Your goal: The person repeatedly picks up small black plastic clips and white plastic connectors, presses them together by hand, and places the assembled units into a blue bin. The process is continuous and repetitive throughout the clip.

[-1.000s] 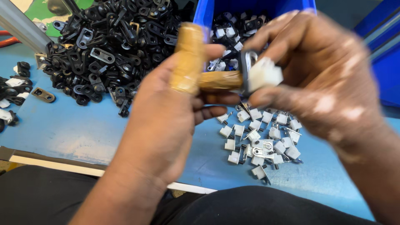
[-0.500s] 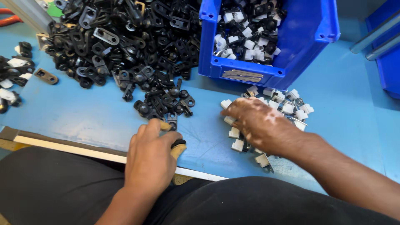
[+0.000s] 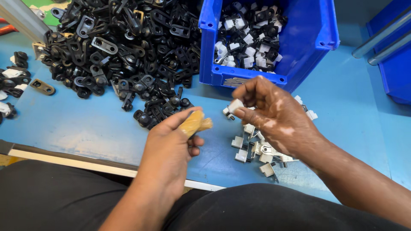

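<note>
The right hand pinched a small white plastic clip between thumb and forefinger, the fingers closed on it just above the blue tabletop. The left hand was curled shut around a tan wooden handle, whose rounded end stuck out past the thumb and pointed toward the right hand; the two hands were near each other but not touching. What the handle carried at its other end was hidden inside the fist.

Under and just behind the right hand lay a loose scatter of white clips with metal pieces, partly covered by the wrist and palm. Between the hands and the far side of the table, a few black parts spilled out from a large heap of black plastic brackets that filled the upper left. To the right of that heap stood a blue bin, holding a mix of black and white assembled parts; its front wall stood just beyond the right hand's fingertips. A handful of black-and-white pieces lay at the left edge. Two metal tubes crossed the upper right corner, by another blue container.
</note>
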